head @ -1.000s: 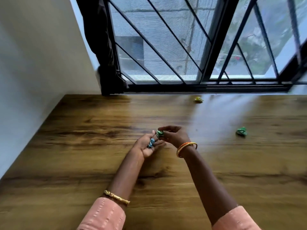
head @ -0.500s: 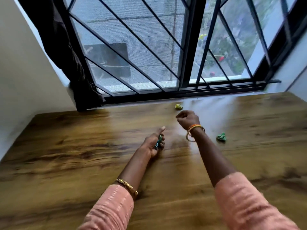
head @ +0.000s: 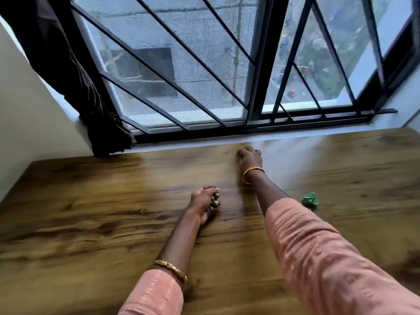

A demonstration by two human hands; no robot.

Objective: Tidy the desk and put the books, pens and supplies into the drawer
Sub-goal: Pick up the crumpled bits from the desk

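My left hand (head: pixel 204 204) rests on the wooden desk (head: pixel 91 212) near its middle and grips small green and blue pieces (head: pixel 213 201) in curled fingers. My right hand (head: pixel 248 159) reaches to the desk's far edge by the window. Its fingers curl down over the spot where a small yellow-green piece lay, and that piece is hidden under them. Another small green piece (head: pixel 310 198) lies on the desk just right of my right forearm. No drawer, books or pens are in view.
A barred window (head: pixel 204 76) runs along the desk's far edge. A dark curtain (head: pixel 75 76) hangs at the back left corner. A white wall (head: pixel 27 123) borders the desk on the left.
My right hand left my left hand and moved forward to the far edge, covering the yellow-green piece. My left hand closed round its pieces and stayed put. The view tilted.
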